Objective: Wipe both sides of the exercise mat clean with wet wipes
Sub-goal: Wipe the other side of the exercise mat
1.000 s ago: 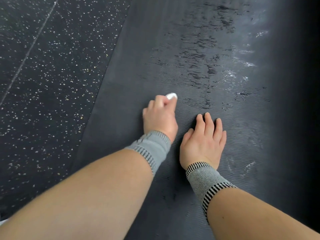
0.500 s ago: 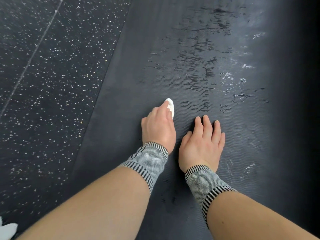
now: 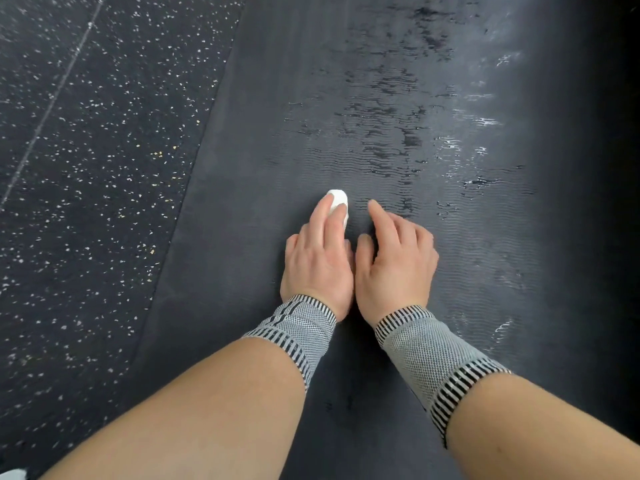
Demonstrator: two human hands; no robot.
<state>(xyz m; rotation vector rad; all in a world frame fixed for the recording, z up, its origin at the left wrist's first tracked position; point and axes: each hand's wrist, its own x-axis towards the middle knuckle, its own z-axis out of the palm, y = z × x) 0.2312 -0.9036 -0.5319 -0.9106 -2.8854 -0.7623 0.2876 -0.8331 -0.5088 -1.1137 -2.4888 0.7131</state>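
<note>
A dark grey exercise mat (image 3: 263, 140) lies flat and fills most of the view. Wet streaks (image 3: 391, 133) shine on its ribbed middle. My left hand (image 3: 318, 261) holds a small white wet wipe (image 3: 336, 199) down on the mat under its fingers; only the wipe's tip shows past them. Right beside it my right hand (image 3: 398, 261) rests on the mat with its forefinger stretched forward and the other fingers bent. It holds nothing. Both wrists wear grey knitted bands with black stripes.
Black rubber floor (image 3: 86, 168) with pale speckles lies to the left of the mat's edge, with a thin seam line (image 3: 52, 102) across it. A white scrap (image 3: 12, 474) shows at the bottom left corner. The mat's right side fades into shadow.
My left hand has slid toward the right hand and uncurled its fingers over the wipe. My right hand has moved up beside it, with its forefinger now stretched forward.
</note>
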